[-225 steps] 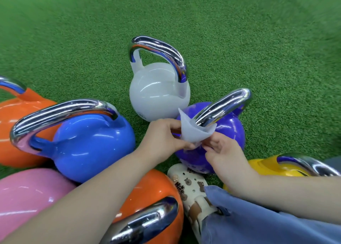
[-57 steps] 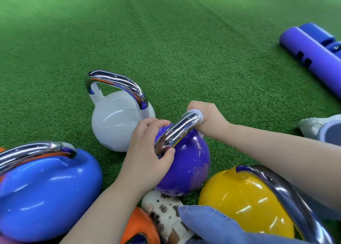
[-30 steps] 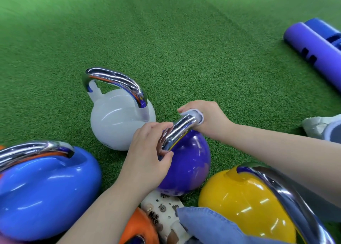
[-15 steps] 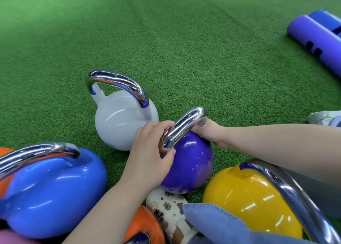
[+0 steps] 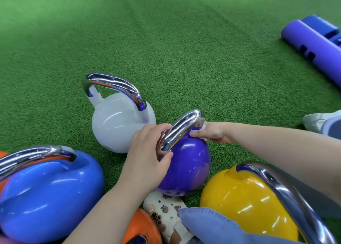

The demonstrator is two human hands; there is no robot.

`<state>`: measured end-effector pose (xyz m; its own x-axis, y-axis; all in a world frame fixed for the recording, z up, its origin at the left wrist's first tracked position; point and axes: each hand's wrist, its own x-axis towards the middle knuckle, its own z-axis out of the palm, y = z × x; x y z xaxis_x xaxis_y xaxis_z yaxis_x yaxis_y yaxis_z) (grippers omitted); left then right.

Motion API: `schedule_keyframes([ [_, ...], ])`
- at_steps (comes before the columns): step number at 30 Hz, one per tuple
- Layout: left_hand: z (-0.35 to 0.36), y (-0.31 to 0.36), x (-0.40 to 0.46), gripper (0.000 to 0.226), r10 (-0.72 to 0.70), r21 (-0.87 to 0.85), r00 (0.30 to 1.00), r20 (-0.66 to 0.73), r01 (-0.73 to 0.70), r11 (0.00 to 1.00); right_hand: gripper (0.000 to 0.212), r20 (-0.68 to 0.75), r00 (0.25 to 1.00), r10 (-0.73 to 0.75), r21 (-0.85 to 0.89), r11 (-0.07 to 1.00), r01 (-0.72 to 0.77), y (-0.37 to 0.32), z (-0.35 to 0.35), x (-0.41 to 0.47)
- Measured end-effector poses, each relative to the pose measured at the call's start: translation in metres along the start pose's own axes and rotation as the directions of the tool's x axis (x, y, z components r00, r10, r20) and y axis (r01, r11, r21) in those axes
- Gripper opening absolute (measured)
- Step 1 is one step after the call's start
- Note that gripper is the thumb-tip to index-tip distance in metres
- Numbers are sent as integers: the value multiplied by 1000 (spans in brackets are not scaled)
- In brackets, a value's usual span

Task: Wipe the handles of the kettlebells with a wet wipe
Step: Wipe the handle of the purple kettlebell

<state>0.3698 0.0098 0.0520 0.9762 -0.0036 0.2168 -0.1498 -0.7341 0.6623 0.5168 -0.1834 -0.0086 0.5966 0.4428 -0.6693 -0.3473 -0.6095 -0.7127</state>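
Gripping the near leg of the chrome handle [image 5: 181, 128] of the purple kettlebell [image 5: 186, 167], the left hand [image 5: 147, 156] has fingers and thumb curled round the metal. The right hand [image 5: 210, 132] is at the far leg of the same handle, fingers curled, pinching a white wipe [image 5: 202, 126] against it; only a small edge of the wipe shows.

Kettlebells counted: six. One purple, in hand, standing on the turf [image 5: 166, 50]. One white [image 5: 118, 122], upright, just beyond and left of the purple one. One blue [image 5: 48, 194] at lower left. One yellow [image 5: 247, 203] at lower right, close beside the purple one. Two orange: one [image 5: 140, 227] at the bottom edge below the left forearm, one [image 5: 2, 154] a sliver at the left edge behind the blue.

Other items: one pale clog [image 5: 166, 218] with charms, touching the purple bell's base; one blue trouser leg [image 5: 212, 227]; two foam rollers, purple [image 5: 313, 48] and blue [image 5: 321, 25], at upper right, well apart; one white shoe [image 5: 319, 121] at the right edge.
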Motion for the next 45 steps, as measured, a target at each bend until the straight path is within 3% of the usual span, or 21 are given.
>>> schedule_keyframes([
  [1, 0, 0, 0, 53, 1, -1, 1000, -2, -1, 1000, 100, -64, 998, -2, -27, 1000, 0, 7, -2, 3],
  [3, 0, -1, 0, 53, 5, -4, 1000, -5, -5, 1000, 108, -207, 978, -33, -130, 992, 6, 11, -4, 5],
  [5, 1, -2, 0, 55, 9, 2, 1000, -2, -9, 1000, 82, -249, 967, -51, -154, 988, 13, 4, 0, -3],
  [8, 1, -2, 0, 56, 4, 6, 1000, -6, -4, 1000, 40, -226, 972, -65, -34, 998, 58, 0, 6, -17],
  [14, -1, -1, 0, 56, -7, -11, 1000, 13, 7, 1000, 32, -125, 987, -98, 143, 983, 115, 6, -2, -46],
  [19, -1, -1, 0, 57, 1, -12, 1000, 8, -1, 1000, 17, -235, 966, -107, 147, 979, 144, 10, 8, -35],
  [25, -1, -1, 1, 57, -1, -13, 1000, -1, 1, 1000, 30, 7, 994, -110, 100, 989, 109, -10, -11, -20],
  [29, -1, -2, 1, 57, 2, -9, 1000, -2, -2, 1000, 37, 19, 994, -104, -29, 994, 105, -14, -20, -14],
  [34, -1, -2, 1, 59, -13, -39, 1000, 11, 13, 999, 45, 134, 978, -160, -191, 964, 184, -35, -28, -19],
  [40, -1, -4, 0, 59, -12, -49, 1000, 15, 13, 999, 47, 411, 897, -159, -416, 843, 340, -86, -39, -40],
  [42, -2, -4, 0, 59, -13, -45, 1000, 15, 14, 999, 41, 502, 853, -141, -366, 860, 357, -95, -42, -43],
  [45, -2, -4, 0, 58, -18, -42, 1000, 16, 18, 999, 61, 476, 862, -172, -235, 920, 313, -92, -47, -43],
])
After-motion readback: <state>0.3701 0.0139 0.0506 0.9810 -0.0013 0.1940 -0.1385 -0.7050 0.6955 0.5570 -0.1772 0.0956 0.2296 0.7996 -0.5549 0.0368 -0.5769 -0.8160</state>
